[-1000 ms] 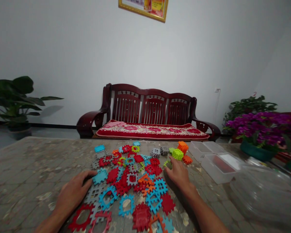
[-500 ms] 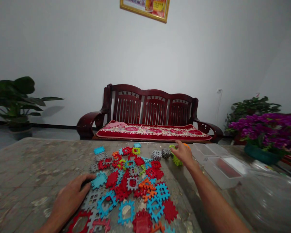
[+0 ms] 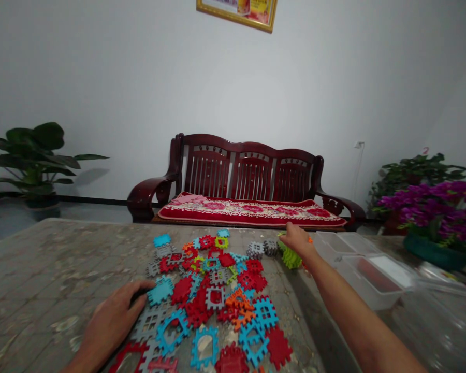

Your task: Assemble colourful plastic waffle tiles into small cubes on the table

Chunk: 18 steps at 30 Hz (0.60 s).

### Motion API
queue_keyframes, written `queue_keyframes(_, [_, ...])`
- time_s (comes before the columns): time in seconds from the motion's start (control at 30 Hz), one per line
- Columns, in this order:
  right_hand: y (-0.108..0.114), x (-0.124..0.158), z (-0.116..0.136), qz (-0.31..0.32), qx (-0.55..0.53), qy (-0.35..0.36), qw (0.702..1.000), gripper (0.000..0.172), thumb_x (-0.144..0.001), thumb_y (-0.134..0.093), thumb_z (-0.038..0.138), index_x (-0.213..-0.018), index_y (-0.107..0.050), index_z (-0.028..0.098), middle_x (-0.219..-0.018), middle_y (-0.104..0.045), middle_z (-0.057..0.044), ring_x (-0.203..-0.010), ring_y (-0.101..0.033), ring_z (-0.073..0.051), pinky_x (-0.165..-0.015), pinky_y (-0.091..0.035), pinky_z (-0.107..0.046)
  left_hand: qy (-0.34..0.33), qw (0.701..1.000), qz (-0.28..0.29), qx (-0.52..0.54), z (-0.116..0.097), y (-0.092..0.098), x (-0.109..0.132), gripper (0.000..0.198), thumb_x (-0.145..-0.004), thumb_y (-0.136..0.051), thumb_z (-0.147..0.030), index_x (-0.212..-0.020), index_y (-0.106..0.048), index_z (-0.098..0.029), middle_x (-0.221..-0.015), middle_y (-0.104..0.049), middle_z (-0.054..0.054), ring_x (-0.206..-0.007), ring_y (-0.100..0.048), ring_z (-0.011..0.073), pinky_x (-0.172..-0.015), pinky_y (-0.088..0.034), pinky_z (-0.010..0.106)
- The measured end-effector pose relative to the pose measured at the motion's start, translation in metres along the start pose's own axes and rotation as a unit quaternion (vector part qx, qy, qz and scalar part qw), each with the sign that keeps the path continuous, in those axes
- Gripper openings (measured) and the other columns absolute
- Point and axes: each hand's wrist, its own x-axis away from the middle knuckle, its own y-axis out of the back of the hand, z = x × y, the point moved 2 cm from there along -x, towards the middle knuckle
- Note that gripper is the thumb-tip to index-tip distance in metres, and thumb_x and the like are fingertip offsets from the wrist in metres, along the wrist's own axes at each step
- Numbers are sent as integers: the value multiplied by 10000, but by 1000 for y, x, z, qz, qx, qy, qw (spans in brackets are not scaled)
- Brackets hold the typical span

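Observation:
My left hand (image 3: pixel 114 318) rests on the near left of the table, thumb and forefinger apart. Its fingertips are at the edge of a solid blue interlocking tile (image 3: pixel 160 291), one of many toothed plastic tiles in a loose spread. Among them are a blue frame tile (image 3: pixel 204 346), a grey window tile (image 3: pixel 215 298) and a red tile (image 3: pixel 278 347). Farther off, my right hand (image 3: pixel 298 241) is closed over the lime-green toothed pieces (image 3: pixel 292 258); its fingertips are mostly hidden. Grey toothed blocks (image 3: pixel 255 250) stand just left of it.
Clear plastic boxes (image 3: pixel 367 280) and a transparent lid (image 3: pixel 438 321) lie right of my right forearm. Purple flowers in a teal pot (image 3: pixel 437 251) stand beyond them. A wooden bench (image 3: pixel 252 171) faces the table (image 3: pixel 34 269) across the far edge.
My right hand's fingers have drawn closer together over the lime-green pieces. My left hand stays by the blue tile. The view has shifted slightly, so the scene sits farther right.

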Motion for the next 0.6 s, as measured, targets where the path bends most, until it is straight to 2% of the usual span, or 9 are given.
queue_keyframes(0.17, [8,5,0,-7,3,31,999,326,-900,-552,261,-1169,-702,155,-1211,-722,-178,-1166,-664,-291,-901,-483,-320,6,1000,-8,5,0,0,0,377,-852,-458,-402,-1056,-756,-291,-1160,-792,13,-1092,-720,253,-986,-542,374])
queue_keyframes(0.43, [6,12,5,-16,-22,64,998,422,-884,-489,167,-1231,-720,235,-1273,-720,-90,-1200,-648,-251,-925,-476,-293,4,1000,7,-12,-5,2,2,407,-884,-408,-371,-1105,-738,-284,-1217,-772,16,-1154,-698,252,-1036,-515,404])
queue_keyframes(0.6, [5,1,-1,1,-21,66,998,436,-889,-491,128,-1240,-725,235,-1257,-730,-94,-1195,-654,-240,-975,-459,-299,5,1000,1,-4,-8,5,2,386,-869,-442,-369,-1084,-750,-280,-1194,-783,20,-1135,-705,248,-1028,-517,387])
